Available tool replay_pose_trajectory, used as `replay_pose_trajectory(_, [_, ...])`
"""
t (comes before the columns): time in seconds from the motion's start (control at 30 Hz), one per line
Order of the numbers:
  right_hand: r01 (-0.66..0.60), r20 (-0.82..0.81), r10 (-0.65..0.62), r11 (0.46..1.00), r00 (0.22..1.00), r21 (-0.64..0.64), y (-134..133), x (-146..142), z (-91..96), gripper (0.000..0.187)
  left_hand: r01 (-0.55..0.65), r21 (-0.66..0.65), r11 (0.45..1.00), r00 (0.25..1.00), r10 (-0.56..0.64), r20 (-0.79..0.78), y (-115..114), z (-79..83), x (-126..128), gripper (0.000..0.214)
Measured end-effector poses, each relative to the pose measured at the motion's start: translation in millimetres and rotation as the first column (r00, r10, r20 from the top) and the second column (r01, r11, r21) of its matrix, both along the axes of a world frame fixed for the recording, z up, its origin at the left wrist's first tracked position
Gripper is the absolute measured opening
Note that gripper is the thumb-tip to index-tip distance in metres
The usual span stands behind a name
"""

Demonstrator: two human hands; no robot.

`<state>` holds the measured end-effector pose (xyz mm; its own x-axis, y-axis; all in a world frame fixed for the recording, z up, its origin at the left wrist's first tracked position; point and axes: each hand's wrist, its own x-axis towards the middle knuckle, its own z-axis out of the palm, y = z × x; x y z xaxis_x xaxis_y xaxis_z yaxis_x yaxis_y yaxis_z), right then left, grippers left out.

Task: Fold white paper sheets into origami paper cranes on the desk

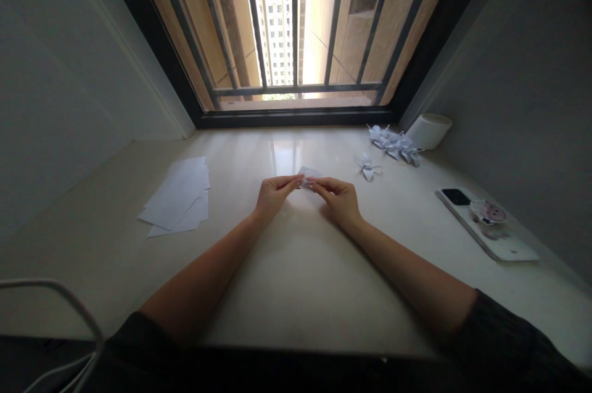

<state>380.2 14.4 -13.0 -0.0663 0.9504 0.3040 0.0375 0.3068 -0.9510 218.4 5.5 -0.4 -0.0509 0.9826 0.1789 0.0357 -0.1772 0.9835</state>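
Between my two hands, over the middle of the pale sill, is a small folded piece of white paper (309,171). My left hand (276,194) pinches its near left side with thumb and fingers. From the other side my right hand (340,197) pinches it too, and the fingertips of both hands nearly meet. The fingers cover much of the paper, so its folds are hard to make out. Beyond my right hand lies a folded paper flower (367,169) with thin curled tips.
Loose white paper sheets (178,192) overlap at the left. At the back right, a pile of folded paper flowers (394,145) sits against a white cup-like container (430,131). A phone (485,223) lies at the right. White cables (69,294) loop at the lower left; a barred window (296,89) is behind.
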Motion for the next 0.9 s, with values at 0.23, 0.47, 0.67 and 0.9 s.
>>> replay_pose_trajectory(0.23, [-0.006,-0.009,0.006,1.000,1.000,-0.011,-1.1,-0.8,-0.2,0.018,-0.009,0.033,0.999,0.999,0.010,-0.041,-1.9,-3.4,-0.3,0.029])
replay_pose_trajectory(0.47, [0.006,0.003,-0.006,1.000,1.000,-0.003,-0.3,-0.7,-1.8,0.020,0.031,0.072,0.997,0.998,-0.027,-0.057,0.0,-7.4,-2.6,0.031])
replay_pose_trajectory(0.67, [0.000,-0.002,0.000,1.000,1.000,-0.023,-2.1,-1.2,1.3,0.022,0.015,0.064,0.998,0.999,-0.012,-0.052,0.2,-5.8,-2.0,0.031])
replay_pose_trajectory(0.9, [-0.019,-0.024,0.018,0.998,1.000,-0.052,-2.8,-1.1,6.0,0.023,-0.029,0.071,0.997,0.997,0.034,-0.064,-1.8,-1.2,-0.7,0.028])
